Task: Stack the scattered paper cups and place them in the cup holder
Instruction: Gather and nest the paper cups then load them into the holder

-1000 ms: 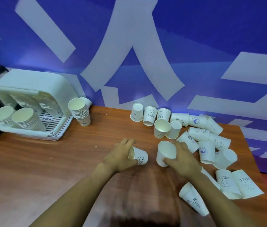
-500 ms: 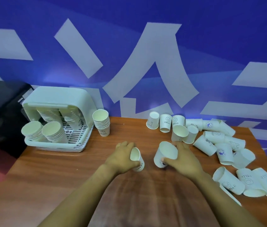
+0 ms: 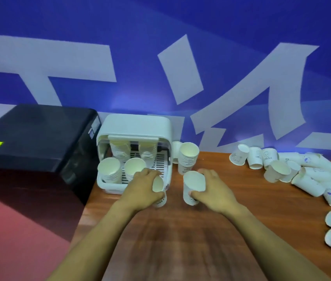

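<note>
You have carried both cups toward the worktop's left edge, left hand [image 3: 142,186] gripping one cup [image 3: 158,189], right hand [image 3: 211,191] gripping another cup [image 3: 193,187], so nesting them beside the cup holder [image 3: 134,126] seems next.

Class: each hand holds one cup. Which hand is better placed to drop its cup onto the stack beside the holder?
Probably the right hand: its cup sits just below the stack, while the left hand is in front of the holder.

- Scattered cups [image 3: 310,173] at the right run past the picture's edge.
- Print on the 2 held cups is hidden by the hands [image 3: 142,189].
- Rear stacks in the cup holder [image 3: 134,124] are partly hidden under its hood.
</note>
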`<state>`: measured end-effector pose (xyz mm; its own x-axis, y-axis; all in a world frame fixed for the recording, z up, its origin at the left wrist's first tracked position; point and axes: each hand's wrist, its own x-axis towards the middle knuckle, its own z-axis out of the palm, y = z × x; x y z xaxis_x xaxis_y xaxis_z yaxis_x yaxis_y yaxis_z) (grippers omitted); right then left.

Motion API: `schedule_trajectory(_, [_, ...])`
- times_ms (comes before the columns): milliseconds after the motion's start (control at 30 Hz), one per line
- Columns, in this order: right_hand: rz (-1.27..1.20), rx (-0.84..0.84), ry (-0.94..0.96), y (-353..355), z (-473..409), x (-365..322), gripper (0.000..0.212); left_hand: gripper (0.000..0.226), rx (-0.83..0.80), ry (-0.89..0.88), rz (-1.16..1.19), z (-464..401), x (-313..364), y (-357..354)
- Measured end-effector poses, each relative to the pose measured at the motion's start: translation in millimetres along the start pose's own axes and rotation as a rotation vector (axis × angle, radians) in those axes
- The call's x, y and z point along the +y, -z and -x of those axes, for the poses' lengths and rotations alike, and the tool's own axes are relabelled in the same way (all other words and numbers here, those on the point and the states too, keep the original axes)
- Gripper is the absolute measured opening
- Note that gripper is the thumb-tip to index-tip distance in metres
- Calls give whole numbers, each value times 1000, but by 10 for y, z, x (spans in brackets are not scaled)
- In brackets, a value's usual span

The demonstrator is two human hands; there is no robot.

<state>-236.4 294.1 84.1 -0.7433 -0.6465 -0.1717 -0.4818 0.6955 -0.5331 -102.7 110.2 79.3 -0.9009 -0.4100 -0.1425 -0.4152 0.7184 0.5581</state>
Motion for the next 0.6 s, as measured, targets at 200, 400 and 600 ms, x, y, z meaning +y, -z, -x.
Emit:
schedule_trajectory(200, [-12, -8, 104, -323, -205, -763, 84, 65, 129, 44, -29, -2, -513, 599])
schedule_trajectory(400, [-11, 13, 188, -460, -488, -1221, 79, 63, 243, 115, -2, -143, -830, 906])
schedule_trajectory(600, [-15, 82, 195, -618, -695, -1453, 76, 61, 348, 99, -17, -267, -1046, 896])
